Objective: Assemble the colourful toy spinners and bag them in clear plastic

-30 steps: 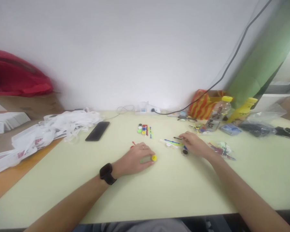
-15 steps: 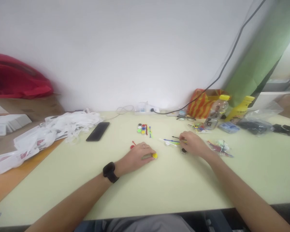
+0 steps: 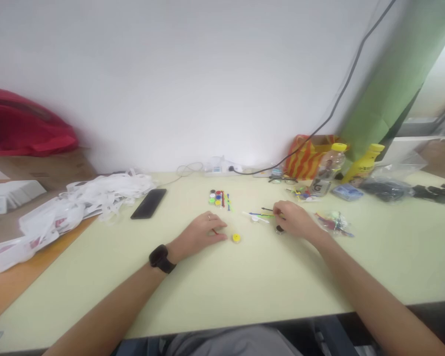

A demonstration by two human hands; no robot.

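My left hand hovers low over the table, thumb and fingers apart and nothing seen between them. Just off its fingertips sits a small round yellow piece. A bit of red shows beneath the fingers, mostly hidden. My right hand is closed, its fingers bent down over the ends of thin arrow-shaped pieces; what it pinches is hidden. Black and blue arrows stick out to its left, beside a white arrow and a round white piece. Below its fingertips lies a round black piece.
Coloured discs and upright-laid arrows form a neat group farther back. Left are a phone and white plastic straps. Right are a bag of small parts, bottles and glasses.
My left hand has let go of the yellow piece and drawn back to the left, its fingers opening. The right hand stays by the arrows. The view has shifted slightly.
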